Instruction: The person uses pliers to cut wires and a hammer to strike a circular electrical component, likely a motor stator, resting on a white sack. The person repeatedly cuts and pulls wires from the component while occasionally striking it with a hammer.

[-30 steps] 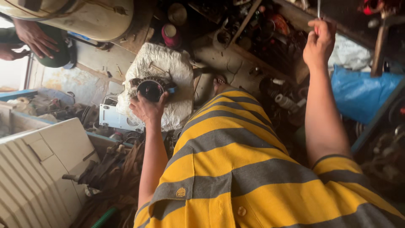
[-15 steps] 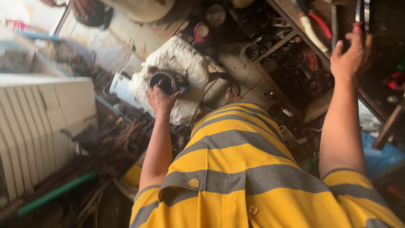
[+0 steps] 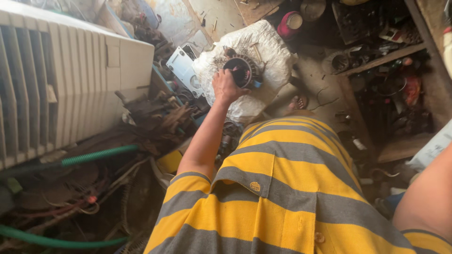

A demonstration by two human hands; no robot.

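Yellow-grey striped short-sleeved shirt (image 3: 287, 188), buttoned, small chest emblem.

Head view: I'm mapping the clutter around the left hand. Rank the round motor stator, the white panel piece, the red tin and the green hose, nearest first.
From the left hand:
1. Round motor stator, in its grip, on the white sack.
2. White panel piece, just left of the sack.
3. Red tin, up and to the right.
4. Green hose, far down on the left.
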